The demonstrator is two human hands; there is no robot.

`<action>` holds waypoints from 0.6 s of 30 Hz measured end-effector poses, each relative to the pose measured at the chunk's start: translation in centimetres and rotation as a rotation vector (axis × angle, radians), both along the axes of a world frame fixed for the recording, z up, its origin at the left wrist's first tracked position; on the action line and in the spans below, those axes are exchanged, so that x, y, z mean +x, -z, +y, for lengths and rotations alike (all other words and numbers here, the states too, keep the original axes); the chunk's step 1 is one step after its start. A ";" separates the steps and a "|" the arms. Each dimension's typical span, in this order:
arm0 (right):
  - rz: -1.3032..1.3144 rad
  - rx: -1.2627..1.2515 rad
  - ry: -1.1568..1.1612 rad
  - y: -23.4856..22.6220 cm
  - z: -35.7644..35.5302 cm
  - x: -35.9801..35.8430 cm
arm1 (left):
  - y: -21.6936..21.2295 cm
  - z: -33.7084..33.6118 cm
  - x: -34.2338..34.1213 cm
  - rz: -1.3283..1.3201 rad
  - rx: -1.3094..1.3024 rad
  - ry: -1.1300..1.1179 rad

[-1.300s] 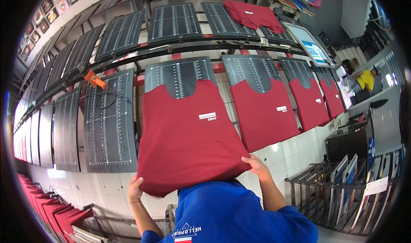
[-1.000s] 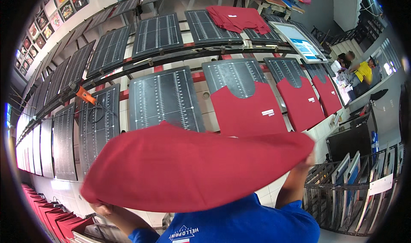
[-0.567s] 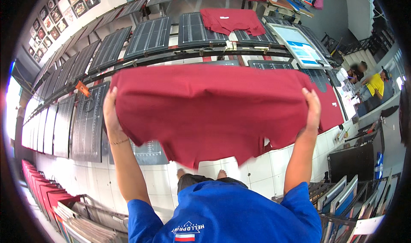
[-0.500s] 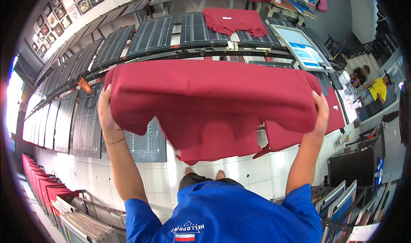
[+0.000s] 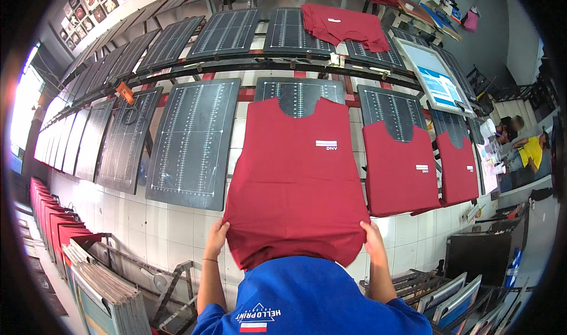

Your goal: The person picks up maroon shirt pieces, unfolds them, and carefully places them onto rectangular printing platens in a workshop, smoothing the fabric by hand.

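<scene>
A dark red shirt panel (image 5: 295, 175) with a scooped neckline and a small white chest print lies spread over a black board marked with white scales (image 5: 298, 90). Its near part hangs past the board, close to my body. At its lower left edge, my left hand (image 5: 217, 238) is closed with the fingers pinching the cloth. My right hand (image 5: 372, 239) grips the opposite lower edge in the same way. Between the two hands the fabric sags and wrinkles slightly.
To the right, similar red panels (image 5: 401, 175) (image 5: 458, 172) cover neighbouring boards. A bare black board (image 5: 189, 140) stands on the left. Beyond the rail are a pile of red cloth (image 5: 348, 25) and a framed screen (image 5: 434, 78). Racks of frames (image 5: 112, 288) flank me; people are at far right.
The raised, folded-over red cloth has come down and lies spread on the board. Both hands have moved toward my body and closer together, still holding its edges.
</scene>
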State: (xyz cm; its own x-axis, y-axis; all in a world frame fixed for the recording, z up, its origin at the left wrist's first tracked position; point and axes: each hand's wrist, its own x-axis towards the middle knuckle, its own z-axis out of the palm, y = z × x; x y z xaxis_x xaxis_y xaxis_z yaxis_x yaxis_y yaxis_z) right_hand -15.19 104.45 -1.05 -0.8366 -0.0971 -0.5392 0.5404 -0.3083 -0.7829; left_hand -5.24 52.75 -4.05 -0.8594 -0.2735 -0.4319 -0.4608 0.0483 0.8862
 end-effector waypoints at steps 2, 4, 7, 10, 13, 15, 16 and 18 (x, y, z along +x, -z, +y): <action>0.017 -0.050 0.024 0.2 -0.5 1.9 | 2.3 0.9 1.5 -0.005 0.231 -0.123; -0.104 0.064 0.042 0.7 0.5 3.0 | 3.2 1.1 2.6 -0.039 0.217 -0.150; -0.186 0.235 -0.012 3.6 1.9 4.6 | 3.4 0.9 2.6 -0.233 -0.146 0.072; -0.062 0.851 -0.144 5.2 0.9 2.4 | 5.5 0.9 1.4 -0.132 -0.448 0.082; 0.121 0.609 -0.075 2.6 -2.8 -4.5 | 3.5 2.6 -6.9 0.132 -0.248 -0.061; -0.004 0.408 -0.054 7.4 -1.6 -7.6 | 2.0 3.7 -11.9 0.082 0.372 -0.061; -0.191 0.241 -0.096 7.0 -2.1 -8.2 | 3.4 2.9 -12.8 0.013 0.781 -0.077; -0.294 -0.078 -0.198 5.8 -2.9 -8.2 | 9.3 0.6 -9.2 -0.134 0.923 0.116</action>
